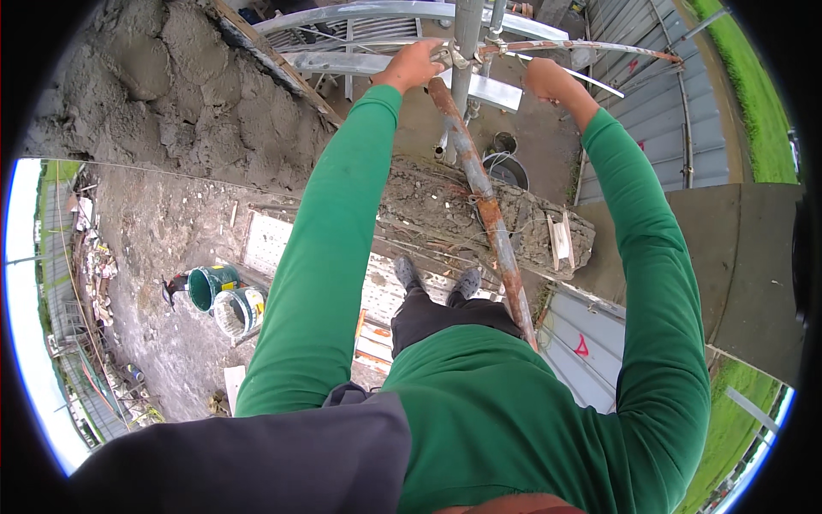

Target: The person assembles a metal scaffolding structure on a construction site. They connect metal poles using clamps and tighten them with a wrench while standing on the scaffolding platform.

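Ahead of me an upright grey scaffold pole [462, 86] carries a metal scaffold clamp [460, 58]. My left hand [414, 65] is closed at the clamp's left side, its fingertips against the metal. To the right of the pole, my right hand [552, 81] is curled into a fist. A thin pale bar [606, 87] runs past its knuckles; what the fist grips is hidden. A rusty pipe [486, 201] slants from beside the clamp down to my right side. Behind the pole, curved silver metal rails [342, 62] cross the view.
My feet stand on a white perforated plank [385, 287]. Rough wet mortar [171, 86] covers a surface at upper left. Two buckets, one green [210, 284], one pale [237, 313], sit to my left. A mortar-crusted ledge [419, 197] lies ahead. Corrugated sheeting [646, 94] stands right.
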Demonstrator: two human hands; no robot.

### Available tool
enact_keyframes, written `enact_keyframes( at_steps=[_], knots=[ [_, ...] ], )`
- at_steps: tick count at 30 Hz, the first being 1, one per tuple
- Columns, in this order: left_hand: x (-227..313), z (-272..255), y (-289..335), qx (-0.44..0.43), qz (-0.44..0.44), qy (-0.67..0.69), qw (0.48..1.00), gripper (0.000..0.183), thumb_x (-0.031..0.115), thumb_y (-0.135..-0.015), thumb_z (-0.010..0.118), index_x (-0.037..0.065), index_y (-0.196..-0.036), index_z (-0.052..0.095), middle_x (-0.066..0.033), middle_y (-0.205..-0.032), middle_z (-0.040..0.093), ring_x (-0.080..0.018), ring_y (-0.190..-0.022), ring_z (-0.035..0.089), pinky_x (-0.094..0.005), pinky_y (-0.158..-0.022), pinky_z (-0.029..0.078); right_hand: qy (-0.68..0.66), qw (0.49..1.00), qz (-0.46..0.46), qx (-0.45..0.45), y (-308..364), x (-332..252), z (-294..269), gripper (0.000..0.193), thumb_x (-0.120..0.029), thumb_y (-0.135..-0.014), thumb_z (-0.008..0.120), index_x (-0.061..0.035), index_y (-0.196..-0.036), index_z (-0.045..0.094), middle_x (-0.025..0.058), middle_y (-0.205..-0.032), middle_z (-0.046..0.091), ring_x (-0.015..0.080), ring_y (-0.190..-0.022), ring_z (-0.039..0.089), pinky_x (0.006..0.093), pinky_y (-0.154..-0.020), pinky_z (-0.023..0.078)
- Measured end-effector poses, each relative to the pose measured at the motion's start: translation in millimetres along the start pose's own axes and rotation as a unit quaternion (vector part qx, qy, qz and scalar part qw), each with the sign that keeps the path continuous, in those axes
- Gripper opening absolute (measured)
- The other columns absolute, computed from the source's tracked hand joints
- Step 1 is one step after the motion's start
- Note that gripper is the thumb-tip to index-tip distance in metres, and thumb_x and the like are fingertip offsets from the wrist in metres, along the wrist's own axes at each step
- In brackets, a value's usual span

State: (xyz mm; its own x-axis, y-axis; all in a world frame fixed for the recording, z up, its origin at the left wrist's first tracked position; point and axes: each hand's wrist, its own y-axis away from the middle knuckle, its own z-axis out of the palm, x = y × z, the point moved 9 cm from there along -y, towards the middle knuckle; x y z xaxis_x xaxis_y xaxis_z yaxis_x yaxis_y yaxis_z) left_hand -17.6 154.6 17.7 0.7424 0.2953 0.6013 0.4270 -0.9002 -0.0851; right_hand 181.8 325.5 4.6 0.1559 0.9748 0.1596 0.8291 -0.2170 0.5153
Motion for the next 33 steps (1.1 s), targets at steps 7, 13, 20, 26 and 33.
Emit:
enact_keyframes(
  at_steps=[7, 13, 20, 26, 33],
  knots=[
    [0, 3, 48, 0.124, -0.003, 0.029, 0.992, 0.082, 0.020, -0.088, 0.086, 0.004, -0.160, 0.050, -0.0201, -0.135, 0.073, -0.0346, -0.116, 0.074, -0.0436, -0.101, 0.058, -0.653, 0.728, 0.089, 0.191, 129, -54, 35, 0.033, -0.027, -0.108, 0.061, 0.0030, -0.103, 0.074, 0.0045, -0.066, 0.065, 0.0143, -0.055, 0.062, 0.0331, -0.053, 0.048],
    [-16, 35, 74, 0.127, -0.017, 0.072, 0.989, 0.075, 0.022, -0.090, 0.084, 0.005, -0.157, 0.054, -0.0198, -0.136, 0.068, -0.0362, -0.121, 0.070, -0.0423, -0.107, 0.054, -0.794, 0.576, 0.068, 0.179, 239, -161, 149, 0.026, -0.023, -0.112, 0.060, 0.0000, -0.108, 0.071, 0.0010, -0.068, 0.061, 0.0103, -0.055, 0.057, 0.0287, -0.052, 0.044],
    [7, 11, 16, 0.126, -0.055, -0.034, 0.990, 0.036, 0.034, -0.088, 0.081, 0.005, -0.108, 0.082, -0.0213, -0.104, 0.079, -0.0402, -0.101, 0.075, -0.0469, -0.091, 0.058, -0.802, 0.561, 0.139, 0.151, 353, -245, 232, 0.030, -0.021, -0.110, 0.063, -0.0018, -0.087, 0.062, 0.0027, -0.065, 0.062, 0.0114, -0.055, 0.058, 0.0307, -0.053, 0.046],
    [22, -34, 2, 0.112, 0.033, -0.081, 0.990, 0.034, 0.034, -0.089, 0.073, 0.005, -0.106, 0.079, -0.0183, -0.102, 0.080, -0.0365, -0.098, 0.077, -0.0450, -0.089, 0.059, -0.693, 0.632, 0.282, 0.201, 416, -258, 304, 0.034, -0.023, -0.107, 0.066, 0.0020, -0.085, 0.062, 0.0102, -0.062, 0.064, 0.0150, -0.055, 0.062, 0.0361, -0.056, 0.048],
    [93, -39, -11, 0.068, 0.143, -0.158, 0.975, 0.033, 0.034, -0.096, 0.073, 0.006, -0.111, 0.081, -0.0143, -0.100, 0.081, -0.0301, -0.098, 0.078, -0.0385, -0.089, 0.059, -0.665, 0.623, 0.337, 0.237, 418, -286, 307, 0.025, -0.022, -0.106, 0.064, 0.0013, -0.100, 0.071, 0.0155, -0.063, 0.066, 0.0266, -0.057, 0.067, 0.0413, -0.060, 0.051]
  ],
)
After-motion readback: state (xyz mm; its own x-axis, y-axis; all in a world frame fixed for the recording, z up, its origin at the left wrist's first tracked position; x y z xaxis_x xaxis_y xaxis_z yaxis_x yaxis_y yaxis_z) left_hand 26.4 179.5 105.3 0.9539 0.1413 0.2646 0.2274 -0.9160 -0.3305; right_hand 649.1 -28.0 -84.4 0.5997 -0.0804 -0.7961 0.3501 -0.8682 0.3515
